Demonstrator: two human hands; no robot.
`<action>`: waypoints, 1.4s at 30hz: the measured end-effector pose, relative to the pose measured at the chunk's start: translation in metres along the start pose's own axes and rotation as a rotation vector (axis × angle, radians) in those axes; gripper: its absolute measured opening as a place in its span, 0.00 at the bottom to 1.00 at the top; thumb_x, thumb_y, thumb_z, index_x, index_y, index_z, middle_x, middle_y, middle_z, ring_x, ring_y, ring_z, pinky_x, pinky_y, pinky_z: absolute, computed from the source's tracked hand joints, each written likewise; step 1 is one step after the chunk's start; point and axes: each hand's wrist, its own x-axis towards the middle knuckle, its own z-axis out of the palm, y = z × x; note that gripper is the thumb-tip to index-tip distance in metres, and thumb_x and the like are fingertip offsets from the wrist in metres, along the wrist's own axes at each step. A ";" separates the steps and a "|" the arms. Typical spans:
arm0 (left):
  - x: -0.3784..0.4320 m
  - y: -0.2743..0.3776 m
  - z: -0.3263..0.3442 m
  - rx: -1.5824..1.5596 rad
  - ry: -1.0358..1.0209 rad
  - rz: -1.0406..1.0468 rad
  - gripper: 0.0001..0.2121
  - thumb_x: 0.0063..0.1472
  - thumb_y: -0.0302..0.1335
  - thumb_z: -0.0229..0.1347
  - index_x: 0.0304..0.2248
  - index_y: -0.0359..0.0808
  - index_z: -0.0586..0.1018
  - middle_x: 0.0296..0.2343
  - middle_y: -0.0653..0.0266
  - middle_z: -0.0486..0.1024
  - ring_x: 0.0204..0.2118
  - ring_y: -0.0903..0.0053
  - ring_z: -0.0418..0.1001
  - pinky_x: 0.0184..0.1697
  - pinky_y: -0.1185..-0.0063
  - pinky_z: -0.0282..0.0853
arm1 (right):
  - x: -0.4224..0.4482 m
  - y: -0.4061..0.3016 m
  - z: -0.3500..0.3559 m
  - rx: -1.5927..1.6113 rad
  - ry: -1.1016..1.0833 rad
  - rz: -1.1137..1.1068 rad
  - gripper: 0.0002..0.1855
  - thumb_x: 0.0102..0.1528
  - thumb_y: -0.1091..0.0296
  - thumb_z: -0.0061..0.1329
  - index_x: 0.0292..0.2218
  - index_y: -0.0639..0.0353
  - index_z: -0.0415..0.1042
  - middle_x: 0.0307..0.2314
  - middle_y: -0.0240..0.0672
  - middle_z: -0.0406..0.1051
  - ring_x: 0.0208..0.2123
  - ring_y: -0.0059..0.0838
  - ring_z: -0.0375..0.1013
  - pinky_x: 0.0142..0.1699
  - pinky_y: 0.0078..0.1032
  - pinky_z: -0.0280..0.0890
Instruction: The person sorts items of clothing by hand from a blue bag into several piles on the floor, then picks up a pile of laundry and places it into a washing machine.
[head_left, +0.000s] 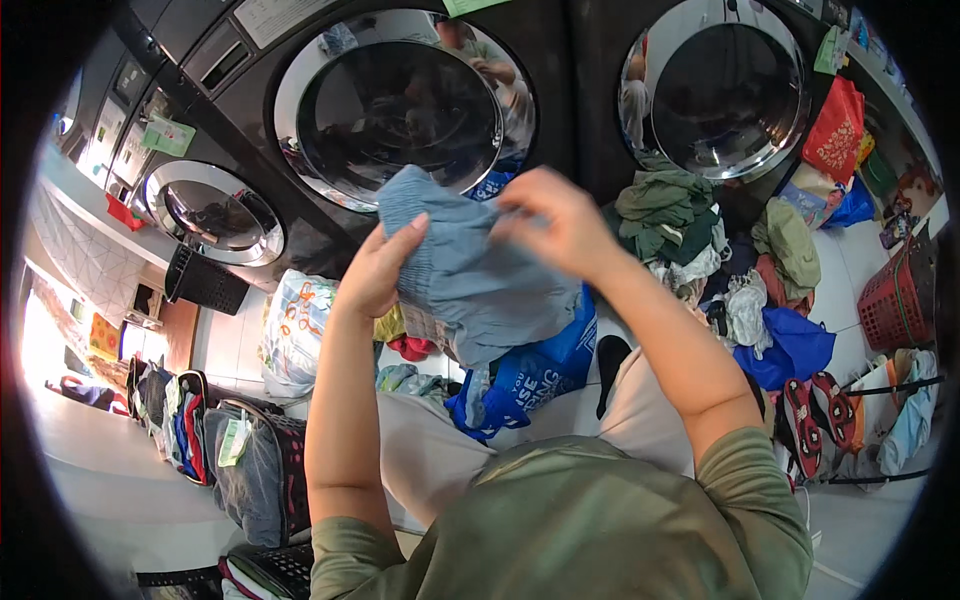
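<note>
My left hand (386, 266) grips the gathered elastic waistband of a blue-grey cloth garment (487, 277), thumb on top. At the garment's upper right is my right hand (547, 221), blurred, with its fingers bent close to the fabric; whether they pinch it is unclear. The garment hangs above my lap, over a blue printed plastic bag (555, 375) on the floor between my legs. Beside that bag, partly hidden by the garment and my leg, lie a red cloth (411, 347) and pale green patterned clothing (412, 381).
Front-loading machines with round doors (401, 112) stand ahead. A heap of clothes (667, 210) and a blue bag (791, 345) lie at right, near a red basket (892, 300). At left are a stuffed plastic bag (296, 330), a black basket (202, 281) and laundry baskets (292, 465).
</note>
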 end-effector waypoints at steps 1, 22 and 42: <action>-0.002 -0.002 0.008 0.118 -0.055 0.056 0.23 0.65 0.36 0.56 0.54 0.30 0.71 0.45 0.61 0.76 0.46 0.73 0.75 0.49 0.76 0.70 | -0.004 -0.006 0.013 -0.045 -0.219 -0.149 0.20 0.48 0.61 0.65 0.38 0.64 0.75 0.34 0.37 0.74 0.37 0.32 0.75 0.40 0.28 0.69; -0.015 -0.040 0.071 0.732 -0.204 0.188 0.08 0.63 0.28 0.57 0.39 0.33 0.79 0.26 0.78 0.70 0.27 0.91 0.62 0.29 0.87 0.58 | -0.054 0.026 0.077 -0.248 -1.512 0.485 0.53 0.36 0.26 0.63 0.49 0.67 0.75 0.52 0.50 0.70 0.56 0.45 0.66 0.60 0.36 0.58; 0.034 -0.084 0.068 0.839 -0.087 0.042 0.25 0.64 0.47 0.54 0.46 0.30 0.79 0.37 0.57 0.79 0.38 0.74 0.75 0.45 0.80 0.69 | -0.087 -0.153 -0.349 0.403 0.527 -0.014 0.19 0.63 0.67 0.43 0.55 0.61 0.66 0.52 0.40 0.68 0.55 0.38 0.66 0.60 0.36 0.60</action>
